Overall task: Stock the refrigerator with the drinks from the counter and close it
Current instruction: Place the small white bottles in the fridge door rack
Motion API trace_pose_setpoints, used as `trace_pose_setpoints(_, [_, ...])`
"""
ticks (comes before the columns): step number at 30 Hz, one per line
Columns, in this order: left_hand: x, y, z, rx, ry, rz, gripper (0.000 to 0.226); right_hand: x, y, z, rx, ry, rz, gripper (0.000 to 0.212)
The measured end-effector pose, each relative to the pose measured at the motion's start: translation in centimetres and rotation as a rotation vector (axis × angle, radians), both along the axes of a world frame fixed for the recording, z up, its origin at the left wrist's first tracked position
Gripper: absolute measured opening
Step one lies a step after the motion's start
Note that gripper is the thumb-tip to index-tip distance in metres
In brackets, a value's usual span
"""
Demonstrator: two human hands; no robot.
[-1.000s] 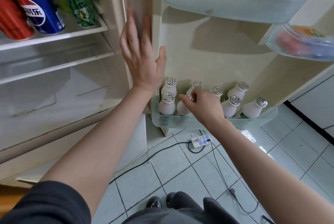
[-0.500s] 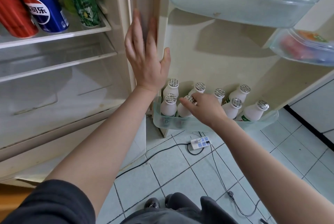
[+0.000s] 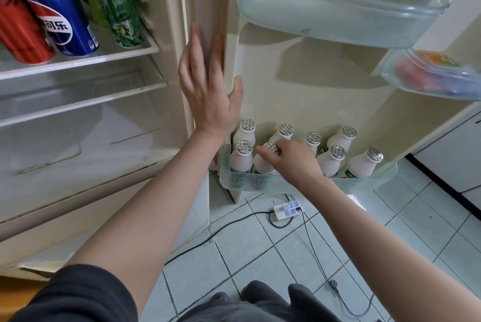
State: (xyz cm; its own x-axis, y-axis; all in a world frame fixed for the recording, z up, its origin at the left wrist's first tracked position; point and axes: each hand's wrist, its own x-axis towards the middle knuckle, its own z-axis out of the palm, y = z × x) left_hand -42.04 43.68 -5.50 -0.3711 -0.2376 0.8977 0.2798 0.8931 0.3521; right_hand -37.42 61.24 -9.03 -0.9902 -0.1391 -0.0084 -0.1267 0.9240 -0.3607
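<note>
The refrigerator stands open. Its bottom door bin (image 3: pixel 374 183) holds several small white bottles with foil caps. My right hand (image 3: pixel 292 163) grips the neck of one white bottle (image 3: pixel 263 163) in the front row, second from the left. My left hand (image 3: pixel 208 87) presses flat with straight fingers against the fridge frame (image 3: pixel 182 22) at the hinge side. On the inner shelf (image 3: pixel 78 61) stand a blue Pepsi can (image 3: pixel 61 13), a red can (image 3: pixel 18 33) and a green can (image 3: pixel 117 4).
An empty clear door bin (image 3: pixel 338 9) sits above; another bin (image 3: pixel 432 74) at right holds colourful packets. A white power strip (image 3: pixel 287 209) and black cables lie on the tiled floor. My dark shoes (image 3: pixel 260 293) show at the bottom.
My view has shifted slightly; both hands keep their places, the right still on the bottle top, the left still flat on the frame.
</note>
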Motion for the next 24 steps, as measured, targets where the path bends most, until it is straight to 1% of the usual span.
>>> trace_pose_setpoints(3, [-0.1, -0.1, 0.0, -0.004, 0.008, 0.001, 0.058, 0.1, 0.2, 0.1, -0.010, -0.010, 0.004, 0.059])
trace_pose_setpoints(5, [-0.2, -0.1, 0.0, -0.011, 0.006, 0.000, 0.058, 0.2, 0.6, 0.5, -0.033, 0.010, -0.022, 0.054])
trace_pose_setpoints(6, [-0.2, -0.1, 0.0, -0.012, 0.004, -0.001, 0.058, 0.2, 0.8, 0.7, -0.073, 0.046, -0.047, 0.048])
trace_pose_setpoints(8, [-0.1, -0.1, -0.1, -0.008, 0.000, -0.002, 0.058, -0.1, 1.6, 1.6, -0.159, 0.178, -0.093, 0.035])
trace_pose_setpoints(10, [-0.1, 0.0, -0.1, -0.004, 0.005, 0.001, 0.059, -0.9, 2.3, 2.4, -0.186, 0.293, -0.102, 0.026])
trace_pose_setpoints(11, [0.0, 0.0, 0.0, -0.004, 0.009, 0.001, 0.058, -1.4, 2.5, 2.8, -0.183, 0.310, -0.092, 0.024])
trace_pose_setpoints(13, [0.1, 0.0, 0.0, -0.004, 0.015, 0.001, 0.058, -2.5, 2.7, 3.1, -0.120, 0.278, -0.052, 0.028])
trace_pose_setpoints(16, [0.1, 0.1, 0.2, -0.001, 0.009, 0.003, 0.058, -3.9, 2.6, 2.9, 0.112, 0.123, 0.032, 0.042])
trace_pose_setpoints(18, [0.2, 0.2, 0.2, 0.001, 0.006, 0.005, 0.058, -4.5, 2.5, 2.8, 0.253, 0.056, 0.105, 0.045])
trace_pose_setpoints(19, [0.2, 0.2, 0.2, 0.002, 0.006, 0.004, 0.058, -4.7, 2.4, 2.8, 0.287, 0.039, 0.135, 0.045])
trace_pose_setpoints(22, [0.1, 0.1, 0.2, 0.008, 0.019, 0.004, 0.057, -5.1, 2.2, 2.9, 0.290, 0.014, 0.220, 0.036])
trace_pose_setpoints(24, [0.1, 0.1, 0.2, 0.007, 0.029, 0.007, 0.057, -5.3, 2.2, 3.0, 0.239, -0.003, 0.245, 0.031])
